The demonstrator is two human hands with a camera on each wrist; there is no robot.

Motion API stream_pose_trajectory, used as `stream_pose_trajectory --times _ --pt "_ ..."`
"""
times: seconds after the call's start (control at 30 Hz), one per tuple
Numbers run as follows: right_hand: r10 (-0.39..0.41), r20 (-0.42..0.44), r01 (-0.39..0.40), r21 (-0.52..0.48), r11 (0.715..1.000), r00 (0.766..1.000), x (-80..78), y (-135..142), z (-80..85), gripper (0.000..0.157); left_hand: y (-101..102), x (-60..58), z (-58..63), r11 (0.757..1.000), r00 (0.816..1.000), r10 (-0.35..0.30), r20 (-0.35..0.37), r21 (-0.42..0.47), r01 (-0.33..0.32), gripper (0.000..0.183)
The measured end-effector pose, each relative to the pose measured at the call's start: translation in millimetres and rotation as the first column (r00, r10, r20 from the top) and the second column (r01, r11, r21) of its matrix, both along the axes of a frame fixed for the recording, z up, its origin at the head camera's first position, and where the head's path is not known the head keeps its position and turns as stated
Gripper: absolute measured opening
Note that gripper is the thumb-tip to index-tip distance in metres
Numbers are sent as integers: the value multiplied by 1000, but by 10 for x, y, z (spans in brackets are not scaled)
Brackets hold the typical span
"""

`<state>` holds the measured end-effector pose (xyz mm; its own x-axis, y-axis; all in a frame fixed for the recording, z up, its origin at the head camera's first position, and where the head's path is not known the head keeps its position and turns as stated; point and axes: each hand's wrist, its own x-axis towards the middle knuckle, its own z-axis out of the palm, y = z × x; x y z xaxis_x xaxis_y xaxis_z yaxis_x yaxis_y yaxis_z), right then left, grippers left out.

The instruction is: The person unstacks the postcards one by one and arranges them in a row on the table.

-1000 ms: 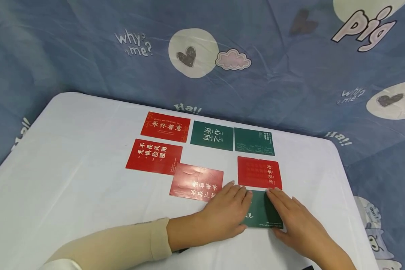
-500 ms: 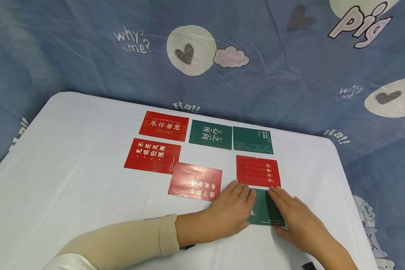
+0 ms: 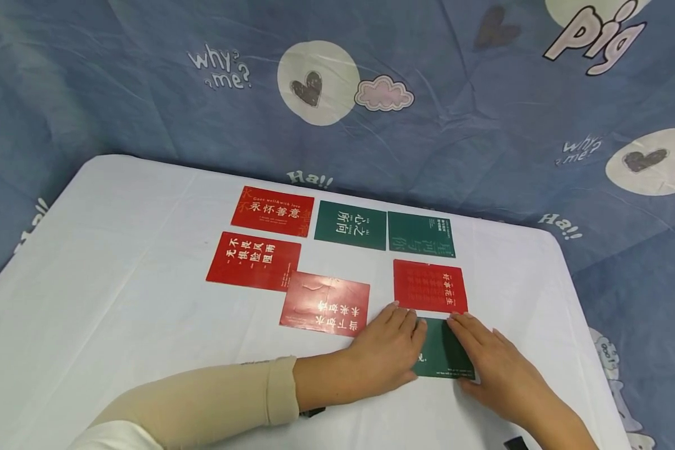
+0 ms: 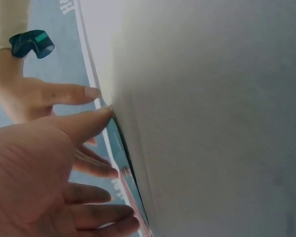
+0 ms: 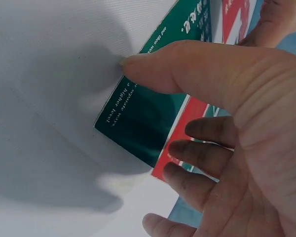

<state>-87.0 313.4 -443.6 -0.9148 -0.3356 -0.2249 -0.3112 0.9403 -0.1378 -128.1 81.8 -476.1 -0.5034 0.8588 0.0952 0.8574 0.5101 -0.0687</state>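
Note:
A green card (image 3: 443,353) with white print lies flat on the white tablecloth, between my two hands in the head view. My left hand (image 3: 384,353) rests over its left part, hiding much of the lettering, fingers extended toward the far edge. At its right edge is my right hand (image 3: 497,369), with fingertips by the far corner and the thumb near the close corner. The right wrist view shows the right thumb (image 5: 153,71) across the green card's near edge, its other fingers relaxed. Just beyond lies a red card (image 3: 430,286), close to the green one.
Farther left lie a glossy pinkish-red card (image 3: 325,303) and a red card (image 3: 253,261), overlapping at a corner. Along the back are another red card (image 3: 272,211) and two green cards (image 3: 350,225). A blue printed cloth (image 3: 455,125) hangs behind the table.
My left hand has shifted slightly right over the green card, and the card has slid a little right with it. The right hand stays at its edge. The head view has shifted slightly.

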Motion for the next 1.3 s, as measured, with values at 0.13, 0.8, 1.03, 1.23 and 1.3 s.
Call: stream_pose_trajectory --times 0.13,0.8,1.03,1.23,1.3 --pt "-5 -14 5 0 1000 1000 5 -27 31 107 -91 -72 82 999 997 11 76 34 -14 87" --pt "79 -94 -88 -102 991 992 -312 -432 374 108 -908 -377 372 983 940 26 340 164 -86 93" --pt "121 -83 -130 -117 985 989 -448 -691 360 109 -1377 -502 396 978 909 54 412 164 -133 102" --pt "184 -72 -190 -103 976 980 -556 -862 242 108 -1729 -568 338 982 904 92 417 114 -152 107" --pt "199 -60 -205 -97 974 978 -588 -906 191 107 -1798 -588 316 981 904 112 414 97 -166 108"
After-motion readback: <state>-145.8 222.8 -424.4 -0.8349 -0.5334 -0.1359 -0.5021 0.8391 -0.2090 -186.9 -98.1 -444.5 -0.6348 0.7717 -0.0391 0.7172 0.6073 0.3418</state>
